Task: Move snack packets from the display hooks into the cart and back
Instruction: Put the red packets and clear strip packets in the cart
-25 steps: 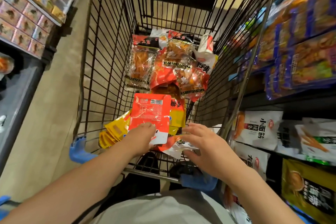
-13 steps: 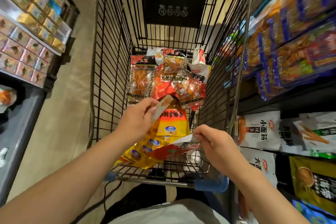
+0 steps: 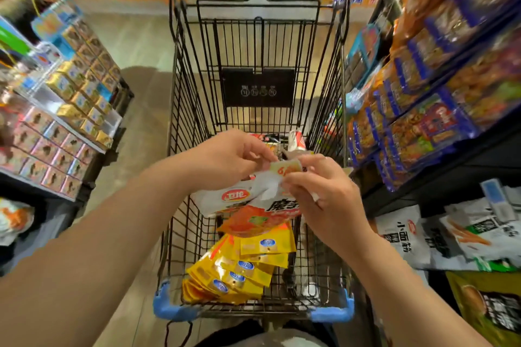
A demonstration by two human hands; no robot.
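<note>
Above the black wire cart I hold a white and red snack packet by its top edge. My left hand pinches that edge from the left. My right hand pinches it from the right. The packet hangs down over a fan of yellow packets lying at the near end of the cart. More packets at the far end of the cart are mostly hidden behind my hands.
Shelves of blue and orange snack bags line the right side, with white bags lower down. On the left stands a shelf of small boxes. The tan floor runs between.
Both hands rose from low in the cart and came together, lifting the white and red packet by its top. The camera tilted up, showing the cart's far rim.
</note>
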